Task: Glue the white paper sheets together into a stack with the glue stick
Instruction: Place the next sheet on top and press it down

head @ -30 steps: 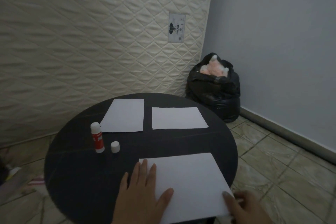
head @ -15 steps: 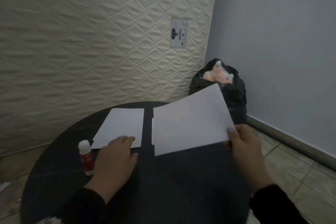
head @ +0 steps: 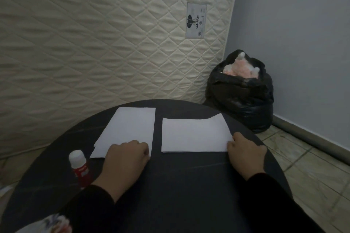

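Two lots of white paper lie on the round black table [head: 189, 185]. The left sheet [head: 130, 128] lies flat, and my left hand [head: 126, 159] rests on its near edge with fingers curled under. The right sheet [head: 193, 134] lies on top of another sheet, its far right corner still curled up. My right hand [head: 244, 154] pinches its near right corner. A red glue stick [head: 79, 166] with a white top stands upright, left of my left hand. Its cap is hidden.
A quilted cream mattress [head: 104, 43] leans upright behind the table. A stuffed black rubbish bag [head: 240, 92] sits on the tiled floor at the back right, against the grey wall. The table's right edge is close to my right hand.
My right hand lifted the near sheet, carried it away from me and laid it on the right sheet. My left hand moved from that sheet to the left sheet's near edge.
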